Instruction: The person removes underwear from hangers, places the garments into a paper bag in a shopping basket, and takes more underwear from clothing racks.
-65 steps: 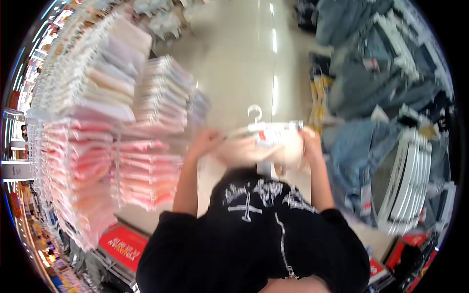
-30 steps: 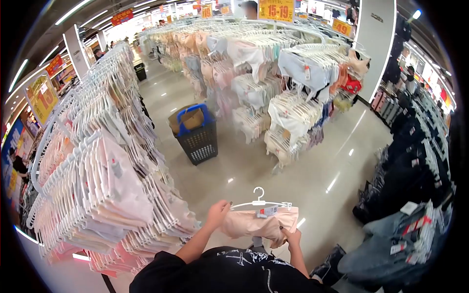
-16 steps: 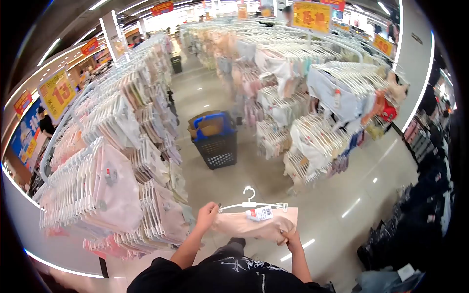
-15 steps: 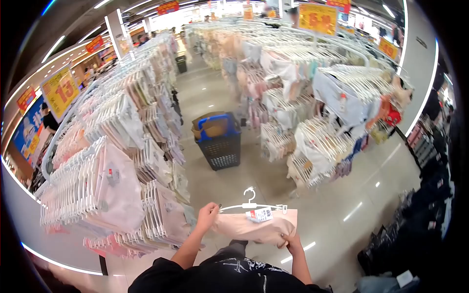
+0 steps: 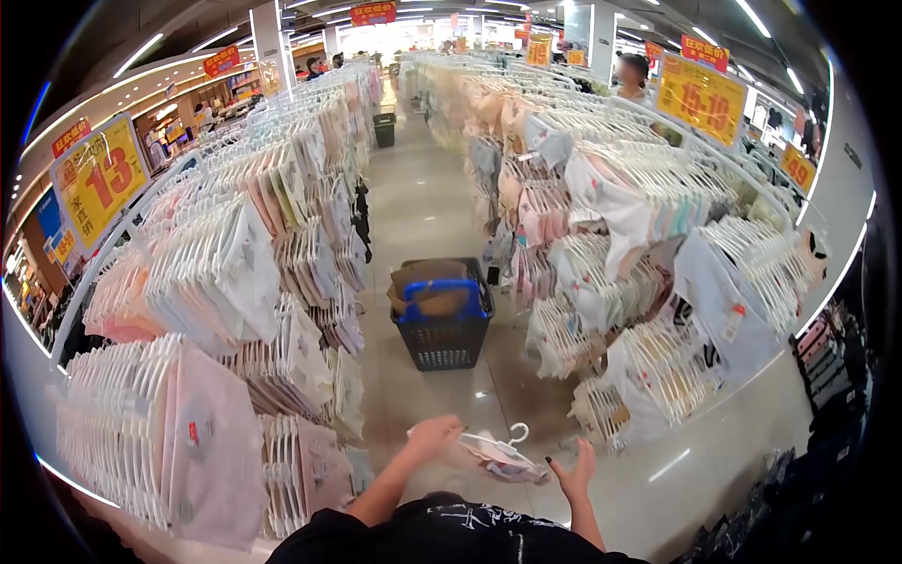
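A person's left hand (image 5: 436,439) closes on one end of a pale pink garment (image 5: 496,462) on a white hanger (image 5: 519,434), in a store aisle. The garment juts from that grip toward the right hand (image 5: 575,472), whose fingers spread wide, thumb just beside its far end; contact there cannot be told. Beyond stands a basket (image 5: 442,346) between racks of clothes (image 5: 216,442).
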Motion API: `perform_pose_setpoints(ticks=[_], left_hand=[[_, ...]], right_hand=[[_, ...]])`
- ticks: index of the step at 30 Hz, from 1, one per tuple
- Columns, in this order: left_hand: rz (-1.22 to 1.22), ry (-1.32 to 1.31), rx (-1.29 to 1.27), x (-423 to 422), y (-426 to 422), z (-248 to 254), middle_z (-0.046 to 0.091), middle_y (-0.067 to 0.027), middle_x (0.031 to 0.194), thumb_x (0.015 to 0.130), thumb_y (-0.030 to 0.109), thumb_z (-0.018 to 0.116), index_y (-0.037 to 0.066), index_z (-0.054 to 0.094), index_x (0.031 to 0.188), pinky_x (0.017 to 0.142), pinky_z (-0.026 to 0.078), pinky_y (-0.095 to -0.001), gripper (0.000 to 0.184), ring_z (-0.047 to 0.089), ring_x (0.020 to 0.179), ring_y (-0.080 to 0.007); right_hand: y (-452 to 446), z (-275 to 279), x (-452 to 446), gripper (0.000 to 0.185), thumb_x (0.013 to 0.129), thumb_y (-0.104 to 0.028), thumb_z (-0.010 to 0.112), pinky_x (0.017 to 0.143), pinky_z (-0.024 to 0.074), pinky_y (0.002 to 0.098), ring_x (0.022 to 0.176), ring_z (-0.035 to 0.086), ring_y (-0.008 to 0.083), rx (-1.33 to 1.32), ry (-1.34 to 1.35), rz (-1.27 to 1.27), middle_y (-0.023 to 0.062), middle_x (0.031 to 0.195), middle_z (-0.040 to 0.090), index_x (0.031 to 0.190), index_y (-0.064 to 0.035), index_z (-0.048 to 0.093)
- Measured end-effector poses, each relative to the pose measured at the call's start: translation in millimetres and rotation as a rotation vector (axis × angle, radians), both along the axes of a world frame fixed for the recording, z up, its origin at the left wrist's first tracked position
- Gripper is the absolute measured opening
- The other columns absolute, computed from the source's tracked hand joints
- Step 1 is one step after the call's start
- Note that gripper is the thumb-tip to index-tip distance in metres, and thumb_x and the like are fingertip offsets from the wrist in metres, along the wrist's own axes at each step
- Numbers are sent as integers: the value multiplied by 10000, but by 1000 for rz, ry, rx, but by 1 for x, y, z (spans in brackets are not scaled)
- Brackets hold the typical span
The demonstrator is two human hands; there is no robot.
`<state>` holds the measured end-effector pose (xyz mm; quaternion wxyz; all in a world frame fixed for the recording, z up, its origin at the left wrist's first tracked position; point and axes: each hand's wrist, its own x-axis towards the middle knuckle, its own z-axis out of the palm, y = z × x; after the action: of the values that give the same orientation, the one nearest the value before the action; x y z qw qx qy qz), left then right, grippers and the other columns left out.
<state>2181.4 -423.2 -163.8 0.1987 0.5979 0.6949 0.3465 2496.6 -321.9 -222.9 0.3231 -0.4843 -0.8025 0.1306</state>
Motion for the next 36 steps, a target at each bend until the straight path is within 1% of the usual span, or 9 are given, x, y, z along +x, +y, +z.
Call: perform_pose_setpoints(ticks=[1, 4, 12, 15, 17, 22, 27, 31, 36], left_hand=[[-22, 8, 36, -7, 12, 1, 591, -120, 774, 825, 217, 540, 44, 586, 859, 603, 439, -331, 182, 557, 687, -290], [-54, -2, 41, -30, 41, 2, 593, -131, 790, 828, 230, 531, 62, 592, 870, 621, 440, -354, 185, 560, 724, -312], [-55, -125, -119, -89, 114, -3, 589, -124, 785, 811, 264, 553, 83, 587, 867, 639, 443, -382, 193, 564, 750, -304], [-104, -77, -194, -107, 155, 14, 591, -101, 825, 769, 265, 603, 88, 595, 858, 671, 442, -367, 198, 557, 797, -291], [-60, 157, 147, -130, 195, -3, 585, -77, 878, 719, 243, 644, 90, 599, 871, 717, 430, -349, 219, 544, 853, -276], [489, 556, 250, -185, 286, 13, 506, -52, 1082, 676, 253, 674, 120, 508, 1082, 899, 297, -418, 459, 437, 1077, -237], [477, 736, -154, -241, 338, -79, 542, -54, 843, 765, 341, 567, 118, 578, 851, 819, 346, -439, 240, 517, 844, -239], [631, 807, 143, -239, 353, -85, 499, -39, 659, 717, 194, 526, 125, 531, 615, 709, 364, -396, 124, 499, 689, -221], [673, 883, 189, -253, 369, -90, 490, -49, 660, 686, 185, 526, 97, 570, 632, 714, 369, -388, 112, 484, 694, -235]], right_hand=[[16, 13, -17, 526, 697, -222, 699, 854, 432, 364, 985, 541, 283, 47, -86, 106, 128, 1136, 528, 1157, -64, 500], [62, 3, -66, 385, 719, -242, 680, 786, 462, 338, 871, 597, 250, -681, 66, 421, 99, 969, 619, 1050, -67, 590], [108, -22, -151, 220, 755, -222, 636, 509, 405, 278, 551, 502, 95, -653, 155, 450, 49, 605, 575, 763, -3, 615], [147, -46, -160, 215, 746, -221, 638, 512, 406, 286, 553, 508, 98, -698, 146, 436, 47, 591, 576, 742, -7, 627], [176, -63, -162, 218, 741, -226, 640, 517, 409, 295, 557, 514, 105, -785, 182, 411, 48, 592, 580, 739, -9, 631], [266, -55, -193, 331, 707, -322, 626, 582, 443, 351, 618, 588, 275, -781, 31, 466, 159, 666, 597, 765, 5, 618], [352, -57, -222, 347, 664, -331, 652, 662, 458, 383, 733, 599, 324, -830, -215, 520, 184, 744, 611, 791, -10, 620], [400, -91, -225, 312, 629, -295, 685, 708, 464, 387, 794, 594, 325, -852, -258, 560, 180, 819, 614, 787, -35, 619], [422, -96, -230, 299, 620, -243, 687, 692, 467, 365, 763, 601, 303, -799, -197, 395, 166, 791, 618, 832, -45, 614]])
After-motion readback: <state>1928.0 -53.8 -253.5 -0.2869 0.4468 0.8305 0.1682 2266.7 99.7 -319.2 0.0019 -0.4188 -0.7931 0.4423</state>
